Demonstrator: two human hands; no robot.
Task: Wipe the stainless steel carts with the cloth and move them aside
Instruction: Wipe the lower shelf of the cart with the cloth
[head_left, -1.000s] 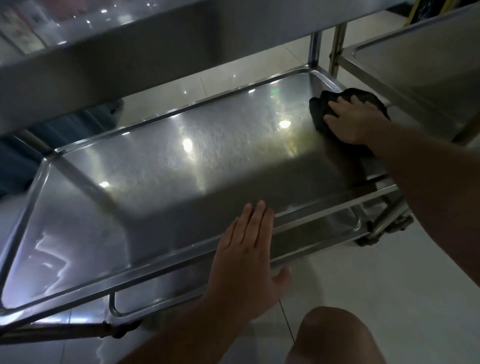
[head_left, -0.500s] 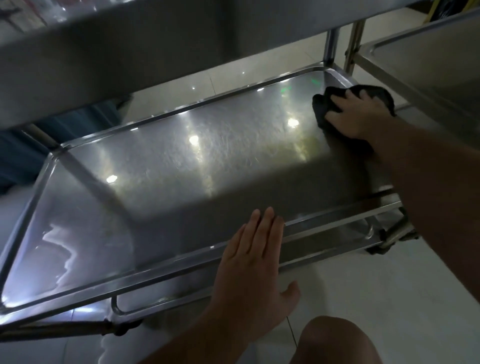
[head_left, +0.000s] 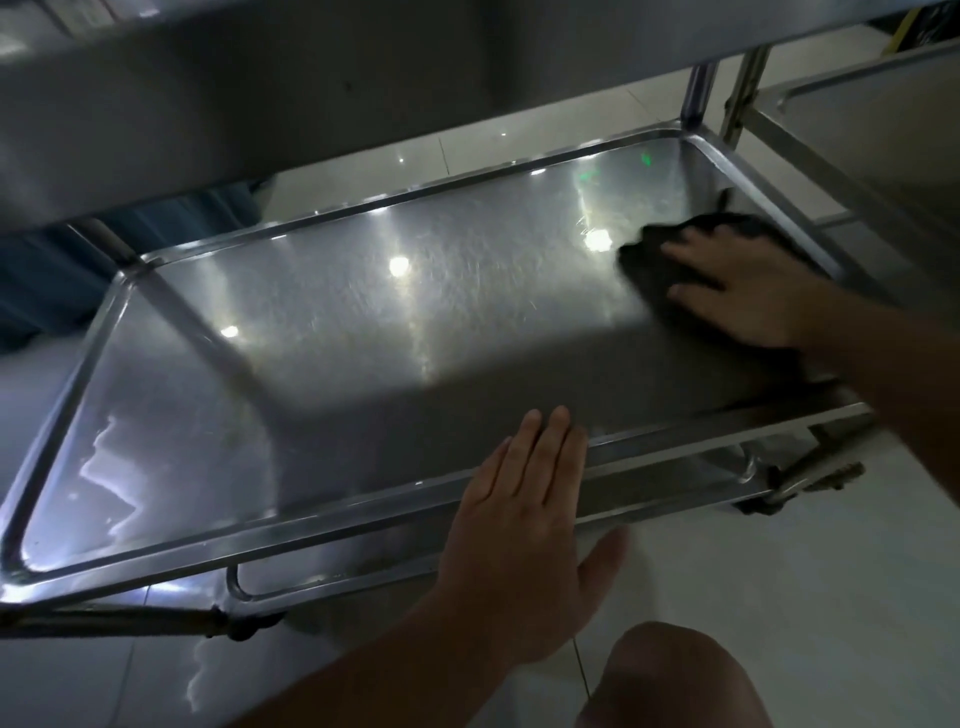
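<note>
The right hand (head_left: 748, 291) presses a dark cloth (head_left: 654, 260) flat on the stainless steel cart's lower shelf (head_left: 363, 332), at about 3 o'clock. The left hand (head_left: 524, 540) lies open, palm down, on the shelf's near rim at 6 o'clock. A second cart (head_left: 857, 135) stands just beside, at 2 o'clock.

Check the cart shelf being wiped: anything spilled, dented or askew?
Nothing stands out. The shelf looks flat and bare, showing only light reflections. The right hand presses the dark cloth near its right end; the left hand rests on the front rim.

Left hand (head_left: 524, 525) lies flat, fingers (head_left: 545, 447) extended together; right hand (head_left: 748, 291) presses palm-down.
</note>
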